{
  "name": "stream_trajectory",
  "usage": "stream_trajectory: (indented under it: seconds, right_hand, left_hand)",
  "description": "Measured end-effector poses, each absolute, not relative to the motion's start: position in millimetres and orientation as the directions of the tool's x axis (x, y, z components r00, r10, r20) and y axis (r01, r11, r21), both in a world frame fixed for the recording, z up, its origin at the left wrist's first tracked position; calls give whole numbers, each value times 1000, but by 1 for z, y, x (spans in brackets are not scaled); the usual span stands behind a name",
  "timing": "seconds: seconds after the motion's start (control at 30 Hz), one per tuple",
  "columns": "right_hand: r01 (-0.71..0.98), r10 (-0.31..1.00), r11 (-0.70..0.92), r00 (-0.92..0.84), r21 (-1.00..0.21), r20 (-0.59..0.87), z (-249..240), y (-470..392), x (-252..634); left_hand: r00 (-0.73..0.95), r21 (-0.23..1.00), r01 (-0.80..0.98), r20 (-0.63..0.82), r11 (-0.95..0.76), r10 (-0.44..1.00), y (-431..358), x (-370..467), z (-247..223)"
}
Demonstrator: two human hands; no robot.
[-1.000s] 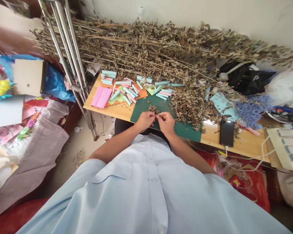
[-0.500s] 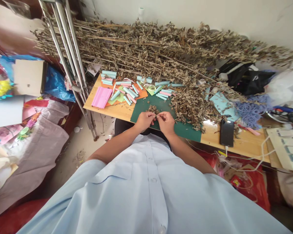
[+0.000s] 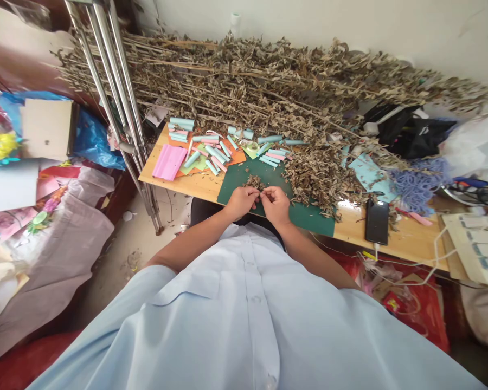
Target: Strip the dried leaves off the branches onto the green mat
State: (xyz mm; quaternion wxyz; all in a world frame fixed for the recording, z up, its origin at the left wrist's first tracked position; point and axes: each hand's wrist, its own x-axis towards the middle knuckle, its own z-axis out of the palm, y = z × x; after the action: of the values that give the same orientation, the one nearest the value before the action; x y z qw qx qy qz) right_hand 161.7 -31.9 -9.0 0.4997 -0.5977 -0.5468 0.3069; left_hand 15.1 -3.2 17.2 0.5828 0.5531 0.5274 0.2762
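My left hand (image 3: pixel 241 201) and my right hand (image 3: pixel 276 205) meet fingertip to fingertip over the near edge of a green mat (image 3: pixel 309 218). Both are closed in a pinch. A tiny bit between them looks like dried leaf, mostly covered by the fingers. Just beyond the fingertips lies a small heap of crumbled dried leaves (image 3: pixel 254 181). A larger pile of dried leaves (image 3: pixel 313 181) covers the mat's right part. Blue and pink paper rolls (image 3: pixel 216 153) lie behind and to the left, on coloured paper sheets.
Long bundles of dried stems (image 3: pixel 236 81) stretch across the back of the wooden table (image 3: pixel 162 179). Metal crutches (image 3: pixel 117 92) lean at the left. On the right are a plugged-in phone (image 3: pixel 377 222), blue-violet cord (image 3: pixel 418 184) and a power strip (image 3: pixel 477 244).
My right hand has shifted very slightly left, and the dark bit between the fingertips shows less. The left hand and the things on the table look the same.
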Motion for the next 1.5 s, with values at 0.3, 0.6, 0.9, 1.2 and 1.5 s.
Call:
stream_trajectory:
  seconds: [0.3, 0.6, 0.9, 1.2, 1.5]
  right_hand:
    - [337, 964, 88, 209, -937, 166, -10, -34, 162]
    - [359, 949, 23, 287, -933, 133, -13, -29, 162]
    - [282, 971, 58, 208, -958, 120, -11, -31, 163]
    - [302, 972, 103, 173, -948, 161, -9, -33, 163]
    - [345, 969, 94, 183, -934, 165, -11, -34, 163]
  left_hand:
    - [263, 937, 307, -252, 167, 931, -5, 15, 22]
    - [331, 947, 257, -274, 194, 903, -5, 15, 14]
    - [269, 949, 243, -265, 201, 926, -5, 14, 13]
    - [248, 944, 264, -263, 196, 932, -4, 15, 16]
    - [279, 937, 310, -250, 159, 927, -6, 14, 22]
